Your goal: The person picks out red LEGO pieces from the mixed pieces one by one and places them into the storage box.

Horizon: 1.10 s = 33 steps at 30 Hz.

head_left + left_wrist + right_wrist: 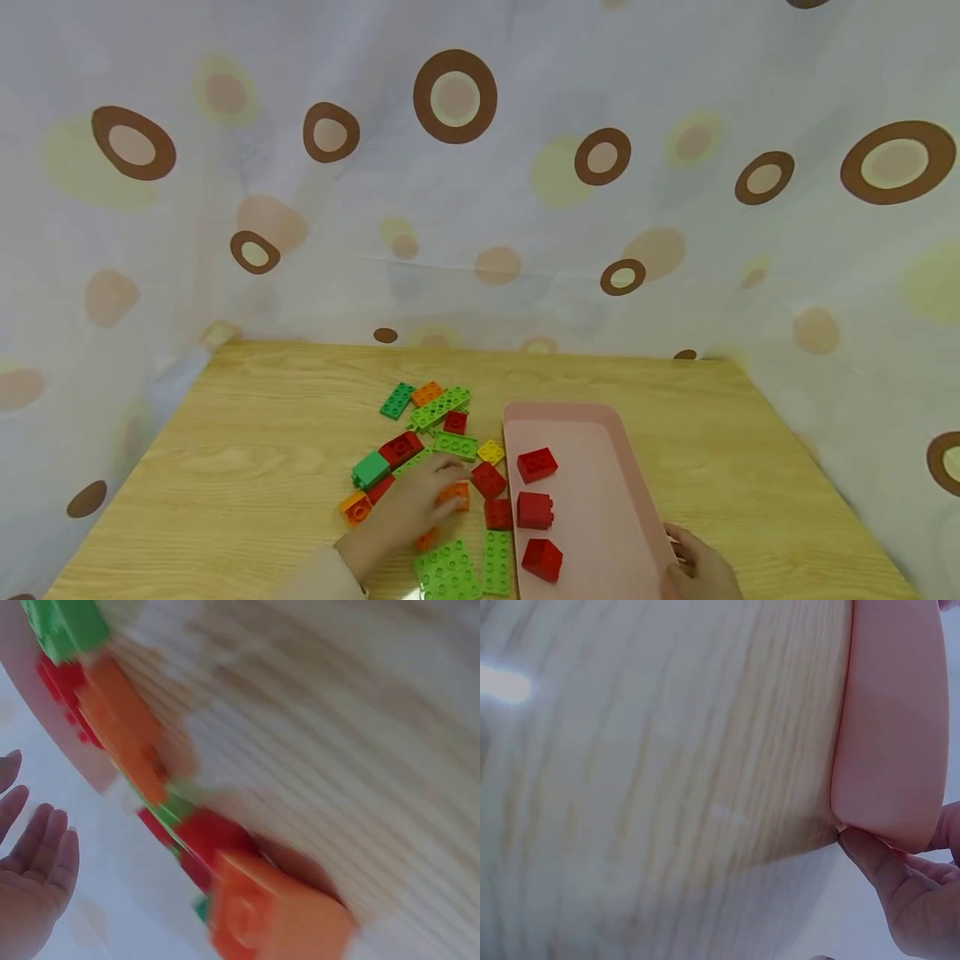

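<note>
I'm watching the left grip (416, 502) hanging over scattered bricks on the surface (225, 467), its fingers relaxed and holding nothing; an orange brick (461, 493) is lying at its three o'clock, though I'm unable to tell whether the fingertips are touching it. The right grip (701, 567) is pinching the pink tray (600, 483) by its edge at the tray's four o'clock, and three red bricks (536, 510) are resting inside, near its nine o'clock wall. Two outer red bricks (489, 481) are sitting just beside that wall, so I'm judging that a left-hand sweep toward three o'clock could be jamming them against it. An uneven pull from the right pinch could also be twisting the tray, sending its loose bricks sliding
</note>
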### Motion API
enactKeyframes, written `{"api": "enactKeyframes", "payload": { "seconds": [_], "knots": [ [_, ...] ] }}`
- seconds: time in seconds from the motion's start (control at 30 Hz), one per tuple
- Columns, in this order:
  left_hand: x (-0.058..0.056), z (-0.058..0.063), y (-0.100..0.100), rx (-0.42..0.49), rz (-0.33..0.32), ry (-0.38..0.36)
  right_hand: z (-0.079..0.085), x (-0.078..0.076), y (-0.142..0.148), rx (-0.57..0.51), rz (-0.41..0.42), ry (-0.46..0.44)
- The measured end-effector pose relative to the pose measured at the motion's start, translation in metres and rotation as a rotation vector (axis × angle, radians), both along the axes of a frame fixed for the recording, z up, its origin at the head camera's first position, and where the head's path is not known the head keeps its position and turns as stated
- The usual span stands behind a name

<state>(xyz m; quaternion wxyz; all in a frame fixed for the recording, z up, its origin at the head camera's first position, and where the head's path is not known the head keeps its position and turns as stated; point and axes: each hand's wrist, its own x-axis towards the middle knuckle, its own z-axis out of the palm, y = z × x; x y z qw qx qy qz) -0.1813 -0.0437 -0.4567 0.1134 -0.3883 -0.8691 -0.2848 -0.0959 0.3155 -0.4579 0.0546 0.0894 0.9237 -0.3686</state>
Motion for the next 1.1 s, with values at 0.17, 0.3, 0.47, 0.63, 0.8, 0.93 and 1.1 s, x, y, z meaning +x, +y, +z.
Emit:
{"api": "enactKeyframes", "payload": {
  "seconds": [0.17,0.3,0.47,0.63,0.8,0.93,1.1],
  "knots": [
    [-0.018,0.000,-0.026,0.021,0.096,0.049,-0.002,0.001,0.000,0.002,-0.015,0.000],
    [-0.031,-0.003,-0.041,0.003,0.166,0.074,-0.002,0.002,0.001,-0.001,-0.013,0.002],
    [-0.040,-0.006,-0.050,-0.057,0.211,0.027,-0.004,0.004,0.002,-0.037,-0.022,0.004],
    [-0.042,-0.010,-0.053,-0.146,0.242,-0.036,-0.009,0.005,0.002,-0.103,-0.002,0.018],
    [-0.042,-0.014,-0.052,-0.143,0.257,-0.087,-0.011,0.004,0.007,-0.113,0.061,0.025],
    [-0.043,-0.015,-0.050,-0.124,0.259,-0.121,-0.009,0.004,0.012,-0.098,0.099,0.031],
    [-0.046,-0.016,-0.051,-0.102,0.256,-0.134,-0.008,0.003,0.012,-0.092,0.096,0.034]
  ]
}}
